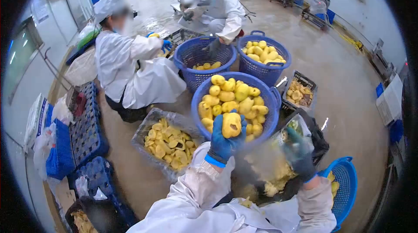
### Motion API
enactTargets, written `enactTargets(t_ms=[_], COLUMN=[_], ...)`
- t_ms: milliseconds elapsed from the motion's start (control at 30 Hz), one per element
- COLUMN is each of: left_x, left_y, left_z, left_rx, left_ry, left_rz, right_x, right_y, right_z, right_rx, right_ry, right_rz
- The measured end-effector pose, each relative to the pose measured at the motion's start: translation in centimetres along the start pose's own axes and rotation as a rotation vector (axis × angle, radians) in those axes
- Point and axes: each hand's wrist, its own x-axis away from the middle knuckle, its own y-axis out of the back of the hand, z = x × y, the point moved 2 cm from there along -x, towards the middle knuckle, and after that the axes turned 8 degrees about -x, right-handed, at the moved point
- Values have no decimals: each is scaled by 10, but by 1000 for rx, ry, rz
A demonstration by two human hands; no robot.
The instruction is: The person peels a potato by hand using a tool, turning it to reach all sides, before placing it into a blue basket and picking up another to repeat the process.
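Note:
My left hand (pixel 227 139), in a blue glove, holds a peeled yellow potato (pixel 231 125) with a dark brown spot, in front of a blue-purple basket (pixel 273 122) heaped with peeled potatoes. On the right, my right hand (pixel 300 156), also gloved, is smeared by motion above a dark-lined container with pale yellow scraps (pixel 276 173). Its fingers and anything in them cannot be made out. To the left of my left hand, a plastic-lined crate (pixel 140 136) contains cut yellow pieces (pixel 170 144).
Two people in white (pixel 124 65) (pixel 217 6) work around a second basket (pixel 191 74). Another potato basket (pixel 265 74) stands behind mine, with a black crate (pixel 300 91) of scraps beside it. A bright blue basket (pixel 350 185) is by my right arm; blue pallets (pixel 89 124) line the left.

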Motion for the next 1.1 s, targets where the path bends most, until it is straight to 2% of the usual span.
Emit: enactTargets(t_ms=[67, 100, 167, 233, 267, 367, 467, 567, 700, 767, 833, 867, 1000, 1100], left_x=[16, 23, 40, 56, 63, 83, 91, 109, 121, 129, 141, 145, 158, 178], left_y=[1, 1, 6, 10, 14, 21, 33, 40, 44, 53, 66, 72, 94, 93], left_z=[-23, -35, -58, -83, -93, -120, -143, -157, -163, -175, -191, -197, -207, -218], left_rx=[-20, -29, -564, -13, -177, -181, -144, -182, -132, -177, -48, 17, -29, 45], left_ry=[-82, -128, -436, -172, -288, -332, -399, -501, -649, -736, -722, -715, -776, -836], left_rz=[-53, -82, -120, -118, -114, -63, -156, -126, -352, -442, -441, -439, -497, -464], right_x=[-17, -21, -28, -33, -34, -38, -44, -48, -53, -49, -48, -48, -46, -57], right_y=[-56, -83, -126, -157, -171, -205, -229, -256, -298, -309, -314, -314, -322, -315], right_z=[37, 47, 65, 76, 78, 81, 93, 99, 99, 97, 93, 92, 86, 53], right_rx=[248, 375, 529, 549, 537, 631, 649, 620, 522, 615, 611, 662, 749, 626], right_ry=[277, 339, 424, 498, 553, 594, 605, 622, 661, 619, 610, 656, 715, 548], right_rz=[218, 290, 393, 441, 453, 487, 547, 560, 475, 557, 601, 548, 597, 677])
